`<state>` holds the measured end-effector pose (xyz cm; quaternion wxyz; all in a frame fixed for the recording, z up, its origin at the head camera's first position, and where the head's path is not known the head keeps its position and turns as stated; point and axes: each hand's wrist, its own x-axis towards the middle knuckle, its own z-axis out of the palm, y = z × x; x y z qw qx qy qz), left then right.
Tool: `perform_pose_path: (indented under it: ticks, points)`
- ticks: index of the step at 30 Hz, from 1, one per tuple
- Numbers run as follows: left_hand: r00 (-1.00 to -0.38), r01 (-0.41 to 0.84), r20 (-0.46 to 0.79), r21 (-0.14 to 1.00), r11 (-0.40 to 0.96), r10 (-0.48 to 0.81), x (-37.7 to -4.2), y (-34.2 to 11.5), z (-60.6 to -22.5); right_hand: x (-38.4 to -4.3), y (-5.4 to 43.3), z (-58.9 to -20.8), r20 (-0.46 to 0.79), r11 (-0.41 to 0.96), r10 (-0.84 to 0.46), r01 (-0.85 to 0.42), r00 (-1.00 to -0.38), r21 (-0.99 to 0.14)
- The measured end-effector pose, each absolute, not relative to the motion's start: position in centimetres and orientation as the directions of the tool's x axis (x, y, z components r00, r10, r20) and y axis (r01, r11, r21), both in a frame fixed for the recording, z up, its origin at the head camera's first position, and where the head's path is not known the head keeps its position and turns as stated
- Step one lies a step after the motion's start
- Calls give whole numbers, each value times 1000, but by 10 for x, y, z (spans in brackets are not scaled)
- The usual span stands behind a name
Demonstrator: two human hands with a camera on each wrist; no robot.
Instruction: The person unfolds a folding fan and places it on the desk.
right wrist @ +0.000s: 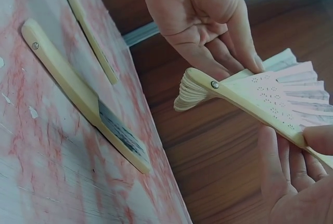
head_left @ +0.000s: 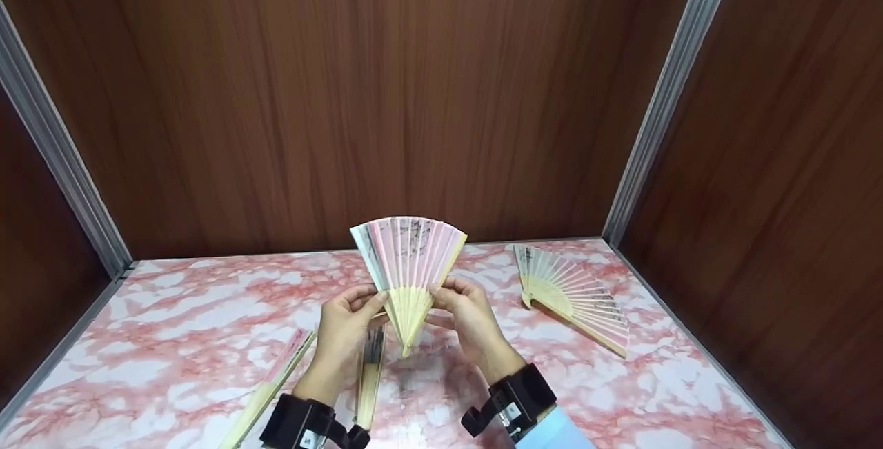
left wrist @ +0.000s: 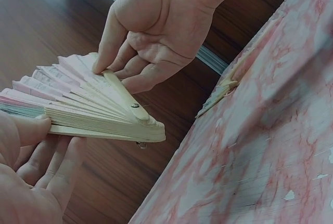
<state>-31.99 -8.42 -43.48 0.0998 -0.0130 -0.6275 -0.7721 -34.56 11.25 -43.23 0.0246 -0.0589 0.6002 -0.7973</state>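
Between the left hand (head_left: 343, 321) and right hand (head_left: 474, 319), above the marbled table (head_left: 172, 338): a part-spread pink fan (head_left: 410, 256)
Each hand pinches one edge between thumb and fingers, the pivot (right wrist: 215, 84) below them; it looks light, the slats (head_left: 405, 307) likely bendy and the leaf (head_left: 414, 238) easily torn, so the thicker outer sticks (right wrist: 263, 117) seem the safest hold; farther out, a pink-tipped folded fan (head_left: 272, 376) and a dark folded fan (head_left: 370, 383) lie below the left hand, a spread fan (head_left: 576, 297) off to the right.

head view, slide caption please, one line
Left hand and right hand hold a partly open fan above a marbled table, with a spread fan and two folded fans.
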Motion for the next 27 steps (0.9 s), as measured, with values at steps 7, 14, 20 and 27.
perform_pose_path:
  ticks: [7,14,20,27]
  points:
    - [-979,171,147,971,-168,-143,-321,-87,-433,-346,115,-431,64,-287,-99,-33,-993,-957]
    - [-976,179,150,966,-185,-161,-322,-88,-432,-346,116,-430,76,-302,-74,-51,-994,-952]
    - [-975,179,147,963,-203,-165,-322,-89,-432,-348,117,-431,53,-329,-55,-32,-997,-944]
    - [-976,177,142,958,-226,-164,-322,-89,-431,-349,118,-429,35,-352,-30,-23,-999,-936]
